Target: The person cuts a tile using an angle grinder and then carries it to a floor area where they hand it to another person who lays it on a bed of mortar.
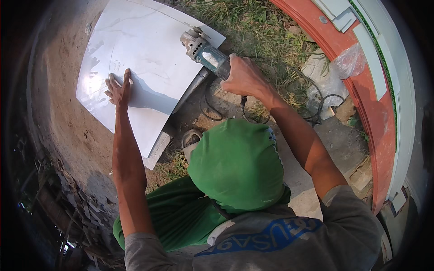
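Observation:
A large white tile (149, 49) with faint grey veins lies in front of me, its glossy surface catching the sun at the left. My left hand (118, 91) rests on it with fingers spread, near a thin dark line, and casts a long shadow. In my right hand (244, 77) is the blue-grey body of an angle grinder (210, 58), gripped from behind. The grinder's metal head sits over the tile's right part, close to its far right edge. Its disc is hard to make out, and whether it touches the tile I cannot tell.
A black power cord (318, 97) loops over the ground beside crumpled clear plastic (350, 61). White tile strips (370, 61) lie along a red ledge (382, 140) at the right. Grass (257, 27) grows beyond the tile. Broken shards (86, 212) are piled at the lower left.

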Demonstrator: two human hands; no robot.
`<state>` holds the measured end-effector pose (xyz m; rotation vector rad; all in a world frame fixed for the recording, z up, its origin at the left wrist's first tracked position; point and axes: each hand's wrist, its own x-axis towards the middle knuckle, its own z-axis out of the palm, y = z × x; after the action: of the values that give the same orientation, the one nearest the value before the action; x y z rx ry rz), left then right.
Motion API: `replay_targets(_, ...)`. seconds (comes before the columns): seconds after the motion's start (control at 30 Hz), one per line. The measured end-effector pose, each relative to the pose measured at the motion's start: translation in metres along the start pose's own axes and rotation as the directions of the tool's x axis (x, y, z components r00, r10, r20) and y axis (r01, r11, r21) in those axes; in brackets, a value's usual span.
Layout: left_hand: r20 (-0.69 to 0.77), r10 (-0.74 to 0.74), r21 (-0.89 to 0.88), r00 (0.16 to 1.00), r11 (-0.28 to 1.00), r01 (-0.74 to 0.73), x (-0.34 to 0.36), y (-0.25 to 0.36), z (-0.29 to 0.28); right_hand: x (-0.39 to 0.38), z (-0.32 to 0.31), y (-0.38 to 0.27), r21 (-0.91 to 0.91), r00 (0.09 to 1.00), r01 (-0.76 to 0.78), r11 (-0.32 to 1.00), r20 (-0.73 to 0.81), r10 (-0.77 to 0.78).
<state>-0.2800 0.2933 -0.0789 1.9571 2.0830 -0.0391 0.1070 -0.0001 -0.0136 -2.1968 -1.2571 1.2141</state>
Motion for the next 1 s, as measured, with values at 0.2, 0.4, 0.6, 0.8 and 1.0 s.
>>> replay_targets(0.2, 0.015, -0.003, 0.004, 1.000, 1.000, 0.003, 0.002, -0.001, -0.002, -0.007, -0.002, 0.005, -0.012, 0.999, -0.014, 1.000, 0.031, 0.014)
replay_targets(0.4, 0.026, 0.021, -0.011, 0.999, 1.000, -0.021, 0.002, -0.002, -0.004, -0.018, -0.004, 0.010, 0.002, 0.999, -0.019, 1.000, 0.036, 0.019)
replay_targets(0.6, 0.036, 0.027, -0.028, 0.999, 0.999, -0.026, 0.006, -0.004, -0.006, -0.026, -0.003, 0.019, 0.015, 1.000, -0.003, 1.000, 0.019, 0.003)
replay_targets(0.8, 0.071, 0.028, -0.015, 0.997, 1.000, -0.027, 0.010, -0.005, -0.003, -0.035, -0.004, 0.025, 0.032, 1.000, -0.012, 0.999, 0.011, 0.012)
replay_targets(1.0, 0.075, 0.030, -0.007, 0.997, 1.000, -0.030, 0.025, -0.017, -0.004, -0.044, -0.005, 0.026, 0.042, 1.000, -0.013, 0.999, 0.001, 0.013)
